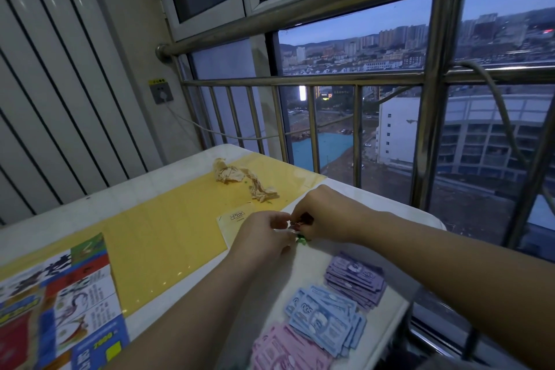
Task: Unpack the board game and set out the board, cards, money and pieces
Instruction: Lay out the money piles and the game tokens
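Pieces [301, 238], small red and green bits, sit pinched between the two hands just above the white table [99, 201]. The left hand [264, 237] and the right hand [324, 216] meet fingertip to fingertip, and both have their fingers curled in narrowly around the bits.

The main risk, as I judge it, is a spill. The bits are tiny and the right hand works close to the table's far edge. One that slips could roll off towards the railing and be hard to find in this dim light. If they are in a clear bag, a sharp tug could scatter them. A forearm drawn back carelessly could also sweep the money below the wrists. The purple notes [356, 282] lie nearest the hands, then the blue notes [326, 315], with the pink notes [285, 348] closest to the body. All three are loose, fanned stacks.

Much is unclear. The fingers cover most of the bits, so I cannot tell their number, their shape or whether a wrapper holds them. A pale printed slip [232, 227] lies partly under the left hand, its print too small to read. Left of that hand is the yellow sheet [168, 237], perhaps the board face down. Beyond both hands lies crumpled paper [240, 179]. The bright printed panel [60, 303] is cut off by the frame.
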`<state>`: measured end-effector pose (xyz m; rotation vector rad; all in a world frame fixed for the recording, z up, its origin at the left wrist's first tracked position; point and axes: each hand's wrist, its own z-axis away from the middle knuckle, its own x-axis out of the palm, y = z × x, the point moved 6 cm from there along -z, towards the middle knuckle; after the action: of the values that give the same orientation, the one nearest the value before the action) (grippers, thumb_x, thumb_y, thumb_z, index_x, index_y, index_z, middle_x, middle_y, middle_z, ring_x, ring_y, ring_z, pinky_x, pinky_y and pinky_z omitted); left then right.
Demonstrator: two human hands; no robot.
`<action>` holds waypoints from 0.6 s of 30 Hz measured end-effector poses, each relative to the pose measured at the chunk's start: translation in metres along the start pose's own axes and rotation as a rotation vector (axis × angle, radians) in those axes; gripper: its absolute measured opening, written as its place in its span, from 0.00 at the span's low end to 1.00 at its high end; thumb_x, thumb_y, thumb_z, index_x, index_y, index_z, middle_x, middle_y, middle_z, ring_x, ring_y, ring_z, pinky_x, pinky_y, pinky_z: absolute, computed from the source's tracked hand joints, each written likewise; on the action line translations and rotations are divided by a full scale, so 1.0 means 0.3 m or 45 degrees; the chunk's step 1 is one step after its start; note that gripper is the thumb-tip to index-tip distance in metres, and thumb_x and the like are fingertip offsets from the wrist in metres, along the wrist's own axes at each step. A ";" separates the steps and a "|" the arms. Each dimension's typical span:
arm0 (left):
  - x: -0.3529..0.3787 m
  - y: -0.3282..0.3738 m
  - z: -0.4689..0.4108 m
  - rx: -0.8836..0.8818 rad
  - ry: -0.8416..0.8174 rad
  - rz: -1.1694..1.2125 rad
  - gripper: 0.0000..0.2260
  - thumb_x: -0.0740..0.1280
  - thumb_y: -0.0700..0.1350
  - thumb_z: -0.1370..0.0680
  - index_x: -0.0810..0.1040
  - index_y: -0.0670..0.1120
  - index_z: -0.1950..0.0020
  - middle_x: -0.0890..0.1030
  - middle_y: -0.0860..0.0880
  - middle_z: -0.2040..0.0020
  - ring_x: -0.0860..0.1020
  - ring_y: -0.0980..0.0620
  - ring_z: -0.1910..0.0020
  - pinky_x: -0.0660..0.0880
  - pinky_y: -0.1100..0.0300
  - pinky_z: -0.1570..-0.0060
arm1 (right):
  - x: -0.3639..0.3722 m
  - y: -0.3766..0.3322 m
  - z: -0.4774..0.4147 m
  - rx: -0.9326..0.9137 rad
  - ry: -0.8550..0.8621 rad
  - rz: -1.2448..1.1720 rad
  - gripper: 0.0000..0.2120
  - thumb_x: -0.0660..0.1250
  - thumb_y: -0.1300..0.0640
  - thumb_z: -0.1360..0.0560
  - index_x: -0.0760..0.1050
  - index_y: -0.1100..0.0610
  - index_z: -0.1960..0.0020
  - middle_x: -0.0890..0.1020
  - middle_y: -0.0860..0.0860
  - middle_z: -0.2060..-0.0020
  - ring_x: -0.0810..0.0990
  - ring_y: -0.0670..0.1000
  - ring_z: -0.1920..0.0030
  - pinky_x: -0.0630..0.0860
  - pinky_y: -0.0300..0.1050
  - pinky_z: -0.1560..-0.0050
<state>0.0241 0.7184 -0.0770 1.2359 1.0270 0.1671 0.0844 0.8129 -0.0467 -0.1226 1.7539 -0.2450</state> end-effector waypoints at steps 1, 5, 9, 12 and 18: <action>0.003 0.003 0.004 -0.011 0.005 0.024 0.12 0.68 0.35 0.27 0.83 0.52 0.52 0.84 0.46 0.52 0.81 0.48 0.55 0.78 0.48 0.47 | -0.001 0.000 -0.002 0.005 0.002 -0.010 0.09 0.67 0.58 0.26 0.83 0.55 0.49 0.82 0.51 0.62 0.75 0.49 0.64 0.71 0.40 0.62; 0.013 0.002 -0.001 -0.106 0.111 0.063 0.14 0.70 0.36 0.27 0.81 0.44 0.43 0.84 0.47 0.51 0.80 0.50 0.51 0.76 0.53 0.45 | -0.007 0.008 -0.008 0.065 0.002 -0.102 0.10 0.68 0.59 0.28 0.83 0.54 0.48 0.77 0.46 0.67 0.71 0.43 0.70 0.66 0.33 0.67; 0.023 -0.012 -0.002 -0.238 0.156 0.250 0.15 0.69 0.37 0.27 0.79 0.43 0.40 0.83 0.44 0.47 0.80 0.49 0.48 0.75 0.58 0.47 | -0.020 0.026 -0.004 0.139 -0.004 -0.212 0.10 0.68 0.58 0.26 0.83 0.54 0.46 0.79 0.45 0.65 0.72 0.41 0.71 0.64 0.29 0.69; 0.013 -0.011 0.019 -0.391 0.266 0.606 0.05 0.66 0.38 0.26 0.82 0.45 0.58 0.84 0.41 0.57 0.79 0.48 0.58 0.74 0.57 0.56 | -0.052 0.037 -0.003 0.182 0.036 -0.389 0.09 0.68 0.58 0.26 0.83 0.55 0.47 0.81 0.47 0.65 0.75 0.37 0.73 0.68 0.27 0.71; 0.014 0.040 0.051 -0.586 0.257 1.578 0.08 0.60 0.38 0.21 0.75 0.37 0.57 0.75 0.44 0.61 0.74 0.53 0.62 0.76 0.60 0.54 | -0.121 -0.045 -0.026 0.071 0.055 -0.529 0.09 0.69 0.58 0.25 0.82 0.57 0.45 0.85 0.49 0.59 0.81 0.39 0.66 0.77 0.30 0.61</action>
<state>0.0424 0.7148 -0.0699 1.2728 0.2145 1.4189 0.0832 0.8084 -0.0075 -0.4452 1.7499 -0.6014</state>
